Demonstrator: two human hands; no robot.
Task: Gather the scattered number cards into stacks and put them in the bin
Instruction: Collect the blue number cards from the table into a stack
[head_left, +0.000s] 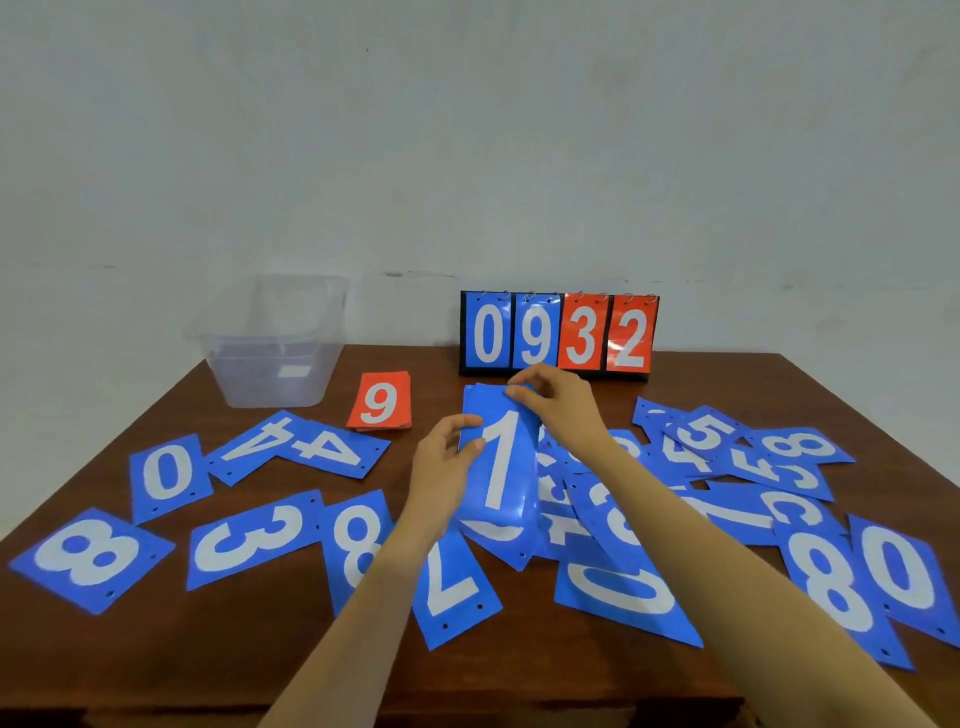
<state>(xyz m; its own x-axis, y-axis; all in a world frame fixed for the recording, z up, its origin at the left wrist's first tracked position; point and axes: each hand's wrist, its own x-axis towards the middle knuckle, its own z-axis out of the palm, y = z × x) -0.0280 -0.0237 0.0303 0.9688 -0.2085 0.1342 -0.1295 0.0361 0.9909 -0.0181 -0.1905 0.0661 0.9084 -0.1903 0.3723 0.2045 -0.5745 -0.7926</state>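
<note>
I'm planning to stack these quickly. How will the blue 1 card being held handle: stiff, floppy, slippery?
Probably bendy rather than rigid: the blue 1 card looks slightly bowed between the left hand and right hand. Likely slippery, since its lower edge shows a glossy sheen. Seemingly light, as fingertip pinches at its edges hold it.

Single head-worn wide view, forward and down, close over the table (691, 374).

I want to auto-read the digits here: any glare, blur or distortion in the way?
Head view: sheen low on the blue 1 card and on the red 2 flap; wide-angle lens stretches the corner cards; the clear bin looks soft; light even, shadows faint.
</note>
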